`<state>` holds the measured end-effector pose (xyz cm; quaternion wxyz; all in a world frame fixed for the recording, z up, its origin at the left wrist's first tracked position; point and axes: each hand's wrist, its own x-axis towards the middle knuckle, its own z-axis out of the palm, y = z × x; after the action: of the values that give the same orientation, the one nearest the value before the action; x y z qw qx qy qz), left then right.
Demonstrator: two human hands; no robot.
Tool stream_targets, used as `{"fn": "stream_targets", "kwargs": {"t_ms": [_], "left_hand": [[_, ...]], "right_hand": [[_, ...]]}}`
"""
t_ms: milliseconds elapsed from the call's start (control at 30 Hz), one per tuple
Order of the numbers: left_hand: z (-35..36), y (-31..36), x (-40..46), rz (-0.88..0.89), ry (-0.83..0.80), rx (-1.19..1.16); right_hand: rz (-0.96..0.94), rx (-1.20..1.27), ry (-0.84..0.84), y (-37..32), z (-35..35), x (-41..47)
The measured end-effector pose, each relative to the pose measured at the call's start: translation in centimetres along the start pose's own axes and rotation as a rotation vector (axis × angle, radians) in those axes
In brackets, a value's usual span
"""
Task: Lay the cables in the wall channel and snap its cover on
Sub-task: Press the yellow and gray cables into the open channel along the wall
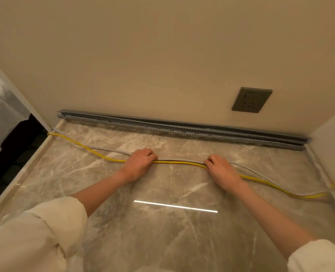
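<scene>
A yellow cable (pixel 179 163) and a grey cable (pixel 180 159) lie side by side across the marble counter (pixel 162 232), running from its left edge to the right wall. My left hand (pixel 140 163) grips both cables left of centre. My right hand (pixel 220 168) grips them about a forearm's length to the right. A long grey wall channel (pixel 182 130) lies open along the foot of the back wall, with a slotted strip in front of it. The cables are well in front of the channel, not in it.
A dark wall socket (pixel 251 99) sits on the back wall above the channel's right part. A side wall (pixel 331 134) closes the counter on the right. The counter's left edge (pixel 15 177) drops off to a dark gap and white fabric.
</scene>
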<state>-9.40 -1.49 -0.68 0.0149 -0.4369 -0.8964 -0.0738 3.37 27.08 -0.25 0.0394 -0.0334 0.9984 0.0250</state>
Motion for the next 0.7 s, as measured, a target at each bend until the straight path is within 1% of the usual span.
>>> {"fn": "stream_targets", "kwargs": {"t_ms": [100,167,233,300,400,467,500,567,633,700], "left_hand": [[-0.4,-1.2,-0.3,-0.035,0.072,0.127],[-0.6,-2.0,-0.8,-0.128,0.134,0.188],[-0.7,-2.9,-1.3,-0.338,0.187,0.148],[-0.8,-3.7,-1.8,-0.618,0.212,0.079],[-1.0,-4.6,-2.1,-1.086,0.24,-0.14],[-1.5,-5.6,-2.0,-1.319,0.29,-0.376],[-1.8,-6.3,-1.9,-1.385,0.312,-0.481],[-2.6,-7.5,-1.4,-1.406,0.372,-0.61],[-3.3,-9.0,-0.4,-1.4,0.508,-0.749],[-4.3,-10.9,0.7,-1.499,0.633,-0.912]], "right_hand": [[0.02,-0.059,-0.017,-0.1,-0.4,0.3],[0.062,-0.092,-0.007,-0.6,-0.6,0.9],[0.113,-0.109,-0.005,-1.1,-0.8,1.9],[0.163,-0.114,-0.007,-1.5,-0.9,2.8],[0.222,-0.11,0.004,-1.6,-1.1,4.0],[0.247,-0.118,0.006,-1.3,-1.3,4.6],[0.253,-0.126,0.007,-1.1,-1.3,4.9],[0.25,-0.141,0.002,-0.6,-1.4,5.4],[0.247,-0.141,-0.007,-0.4,-1.4,5.8],[0.251,-0.144,-0.005,-0.2,-1.4,6.1]]}}
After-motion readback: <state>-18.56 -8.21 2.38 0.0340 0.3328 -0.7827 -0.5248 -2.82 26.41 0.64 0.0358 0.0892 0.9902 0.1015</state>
